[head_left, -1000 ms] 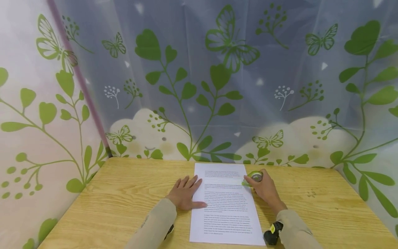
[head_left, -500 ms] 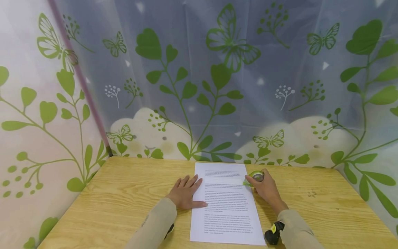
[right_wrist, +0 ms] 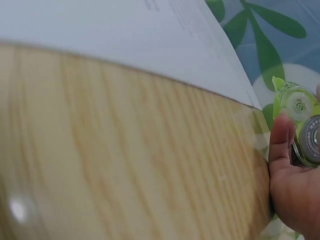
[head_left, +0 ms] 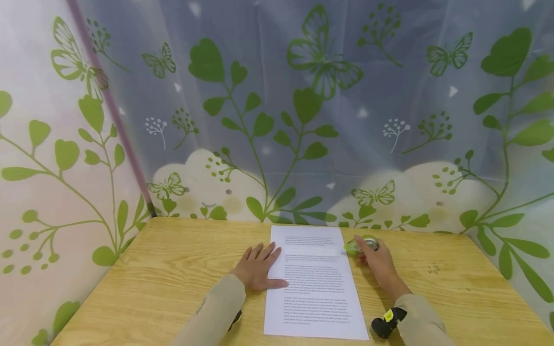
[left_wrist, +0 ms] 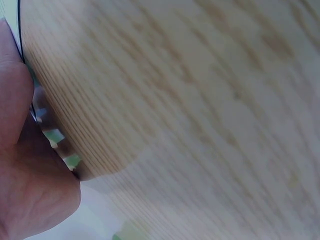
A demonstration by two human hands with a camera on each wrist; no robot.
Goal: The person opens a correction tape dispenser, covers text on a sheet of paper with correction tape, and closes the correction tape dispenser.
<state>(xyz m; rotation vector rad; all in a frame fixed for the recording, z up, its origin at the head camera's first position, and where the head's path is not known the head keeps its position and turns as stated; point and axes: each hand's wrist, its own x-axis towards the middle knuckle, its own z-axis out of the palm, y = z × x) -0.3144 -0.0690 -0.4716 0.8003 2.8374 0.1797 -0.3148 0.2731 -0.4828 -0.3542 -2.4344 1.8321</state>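
A printed sheet of white paper (head_left: 316,288) lies flat on the wooden table, with a blank band between its first text blocks. My left hand (head_left: 258,270) rests with spread fingers on the paper's left edge, thumb reaching onto the text. In the left wrist view only part of that hand (left_wrist: 35,200) shows at the left. My right hand (head_left: 383,266) holds a green, see-through correction tape (head_left: 368,244) just off the paper's right edge. The right wrist view shows the correction tape (right_wrist: 300,107) in the fingers, its round grey and clear reels visible, raised above the table.
The light wooden table (head_left: 164,278) extends to both sides of the paper. A patterned curtain (head_left: 259,120) with green leaves and butterflies closes off the back and sides. A black wrist camera (head_left: 387,324) sits at the right sleeve.
My right hand has moved to the right with the correction tape, from the paper's right edge to just beyond it, and its grip has turned. The left hand and paper have stayed put.
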